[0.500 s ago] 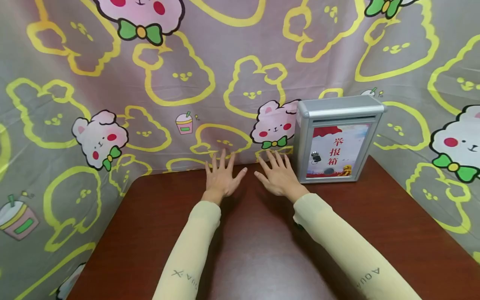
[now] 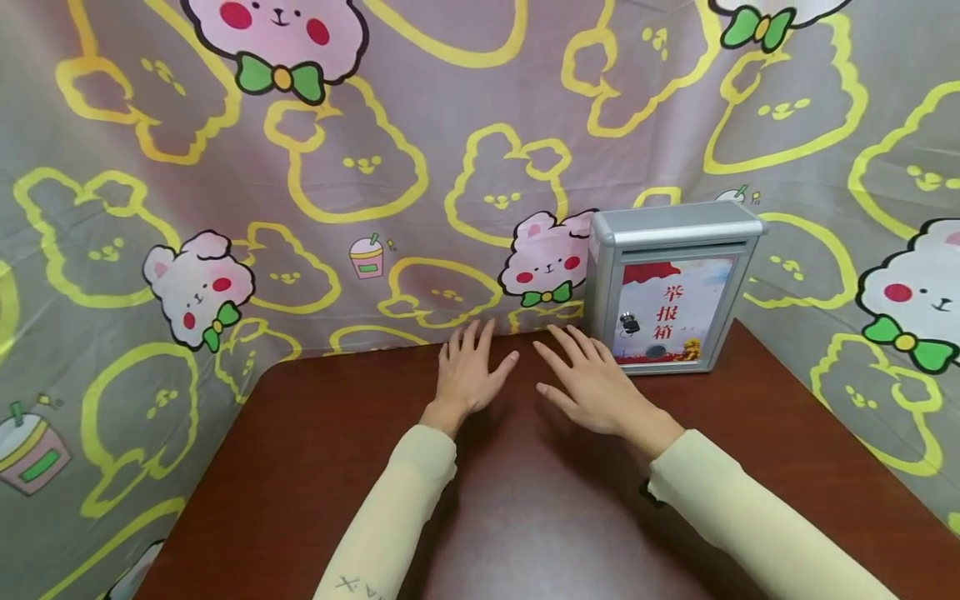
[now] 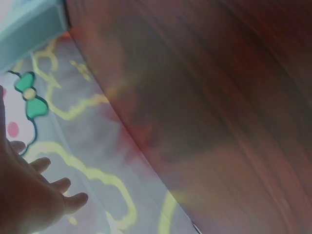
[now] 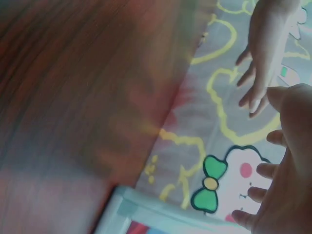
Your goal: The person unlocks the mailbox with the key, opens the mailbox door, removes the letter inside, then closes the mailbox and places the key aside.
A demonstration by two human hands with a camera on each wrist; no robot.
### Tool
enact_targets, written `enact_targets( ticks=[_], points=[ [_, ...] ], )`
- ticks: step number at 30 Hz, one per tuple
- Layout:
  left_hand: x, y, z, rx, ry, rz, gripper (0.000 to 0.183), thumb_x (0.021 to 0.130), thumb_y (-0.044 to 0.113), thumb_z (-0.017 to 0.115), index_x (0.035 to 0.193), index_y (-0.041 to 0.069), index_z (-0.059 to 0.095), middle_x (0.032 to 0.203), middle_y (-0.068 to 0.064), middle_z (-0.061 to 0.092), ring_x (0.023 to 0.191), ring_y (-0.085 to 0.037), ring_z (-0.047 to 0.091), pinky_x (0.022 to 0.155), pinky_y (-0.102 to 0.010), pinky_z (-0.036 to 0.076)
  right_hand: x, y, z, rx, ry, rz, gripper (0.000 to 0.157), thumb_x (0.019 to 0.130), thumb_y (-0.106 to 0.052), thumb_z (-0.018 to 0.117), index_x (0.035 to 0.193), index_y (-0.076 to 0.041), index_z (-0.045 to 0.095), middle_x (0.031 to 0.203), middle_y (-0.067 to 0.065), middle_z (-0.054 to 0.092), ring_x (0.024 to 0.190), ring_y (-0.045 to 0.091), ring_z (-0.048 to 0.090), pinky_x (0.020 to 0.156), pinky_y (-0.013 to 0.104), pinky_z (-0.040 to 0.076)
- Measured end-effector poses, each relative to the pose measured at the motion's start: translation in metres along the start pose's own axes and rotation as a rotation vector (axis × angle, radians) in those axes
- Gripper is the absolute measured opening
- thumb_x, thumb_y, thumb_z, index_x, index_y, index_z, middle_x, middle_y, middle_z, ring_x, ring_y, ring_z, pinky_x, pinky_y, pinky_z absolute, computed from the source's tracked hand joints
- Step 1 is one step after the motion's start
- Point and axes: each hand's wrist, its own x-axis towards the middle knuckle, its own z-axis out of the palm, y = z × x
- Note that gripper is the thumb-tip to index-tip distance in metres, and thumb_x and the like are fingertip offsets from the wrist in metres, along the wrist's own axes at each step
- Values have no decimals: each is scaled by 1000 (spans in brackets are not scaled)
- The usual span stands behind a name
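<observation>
My left hand (image 2: 467,373) hovers over the far part of the dark red-brown table (image 2: 322,467), palm down, fingers spread and holding nothing. To its right my right hand (image 2: 592,383) reaches in with fingers extended and apart, also without anything in it. Just beyond the right hand stands a silver metal box (image 2: 675,218) with red Chinese characters on its front panel. The fingertips of the right hand overlap the box's lower left edge in the head view. In the right wrist view both hands show, with the box's edge (image 4: 165,207) below them.
A curtain (image 2: 420,275) printed with cartoon rabbits and yellow outlines hangs behind the table and along both sides. A small set of keys (image 2: 628,323) hangs at the lock on the box's front.
The right hand has moved right and nearer to me, turning so its fingers point more to the left. My left hand has shifted slightly right and down in view. The box stays in place.
</observation>
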Motion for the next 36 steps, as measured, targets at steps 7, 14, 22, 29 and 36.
enact_targets(
  ticks=[7, 14, 22, 29, 36],
  points=[
    [5, 33, 3, -193, -7, 52, 80, 100, 66, 45, 163, 19, 28, 164, -9, 31, 149, -34, 32, 116, -59, 34, -22, 14, -22, 50, 112, -4, 71, 97, -40, 68, 157, -13, 42, 161, 18, 34, 147, 41, 30, 114, 67, 30],
    [14, 65, 11, -515, -50, 23, 81, 98, 65, 51, 163, 24, 27, 165, -3, 30, 151, -26, 32, 119, -51, 33, -44, 58, -36, 61, 408, -4, 69, 90, -24, 73, 152, -11, 46, 153, 22, 41, 131, 45, 45, 102, 67, 38],
    [22, 98, 13, -621, -110, 71, 81, 99, 62, 53, 164, 25, 22, 168, -3, 23, 153, -22, 26, 122, -50, 29, -64, 124, -60, 147, 909, 263, 77, 89, -21, 60, 156, -2, 28, 159, 27, 24, 145, 41, 26, 120, 54, 22],
    [38, 128, 13, -678, -136, 92, 80, 101, 56, 52, 165, 27, 15, 168, -1, 21, 153, -20, 27, 122, -48, 29, -75, 174, -60, 375, 855, 584, 92, 92, -21, 61, 165, -12, 5, 168, 8, 4, 155, 18, 7, 125, 33, 10],
    [54, 151, 17, -753, -129, 87, 82, 104, 48, 52, 167, 21, 5, 169, -5, 18, 153, -21, 26, 123, -44, 27, -79, 198, -41, 623, 516, 690, 90, 102, -32, 52, 163, -7, -10, 166, 26, 4, 152, 48, 14, 123, 59, 15]
  ],
)
